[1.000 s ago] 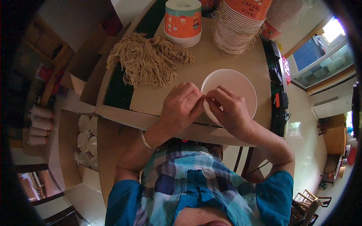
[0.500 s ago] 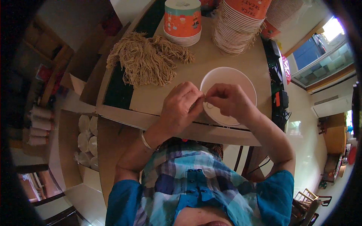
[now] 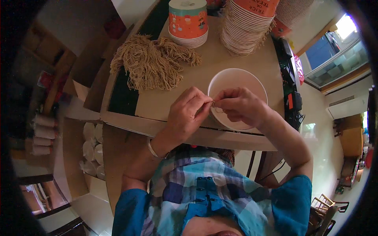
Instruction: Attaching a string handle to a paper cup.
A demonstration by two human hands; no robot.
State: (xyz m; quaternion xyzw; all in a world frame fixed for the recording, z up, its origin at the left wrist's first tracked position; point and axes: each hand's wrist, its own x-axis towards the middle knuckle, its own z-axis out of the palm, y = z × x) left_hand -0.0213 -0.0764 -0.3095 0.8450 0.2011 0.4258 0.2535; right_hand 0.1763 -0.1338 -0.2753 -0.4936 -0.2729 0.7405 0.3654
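1. Left hand and right hand pinch a thin strand, fingertips close together over the white bucket.
2. Bucket and tan twine rest on cardboard.
3. An open box stands left.

This looks like a room in a home used as a little workshop, because a tall stack of paper tubs and a heap of tan string sit on the table, with a wooden chair and a window off to the right.
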